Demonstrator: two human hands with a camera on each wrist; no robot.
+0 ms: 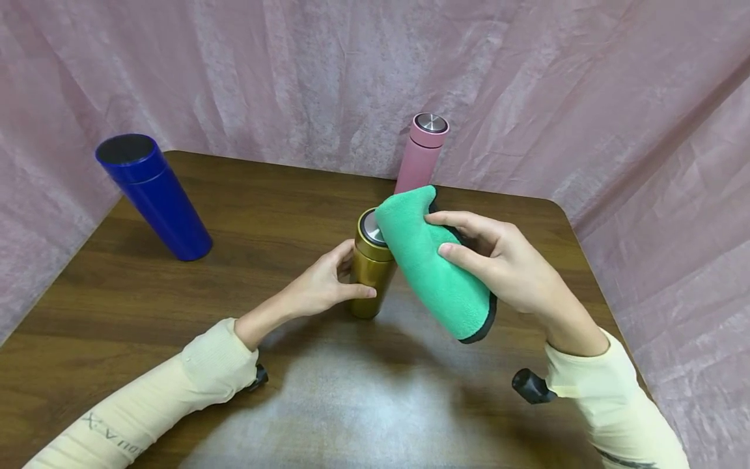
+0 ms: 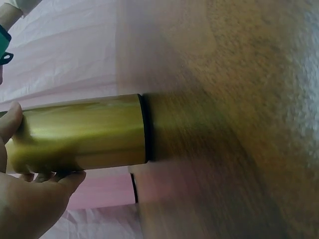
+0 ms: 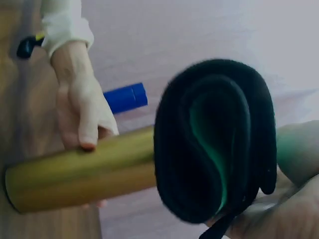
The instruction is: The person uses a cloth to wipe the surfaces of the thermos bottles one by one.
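Note:
A gold flask [image 1: 373, 270] with a silver-topped lid stands upright near the middle of the table. My left hand [image 1: 322, 283] grips its side, thumb in front and fingers behind; the left wrist view shows the flask's dark base [image 2: 145, 128] at the tabletop. In my right hand [image 1: 506, 260] is a folded green cloth [image 1: 436, 273] with a dark edge, pinched between thumb and fingers. From the head, the cloth's upper left end overlaps part of the flask's lid. The right wrist view shows the cloth end-on, its layers rolled [image 3: 214, 139], hiding the flask's top.
A blue flask [image 1: 161, 198] with a dark top stands at the table's left. Behind the cloth, near the back edge, is a pink flask [image 1: 420, 156], its lower part hidden. A pink curtain [image 1: 328, 85] hangs behind the wooden table [image 1: 263, 215].

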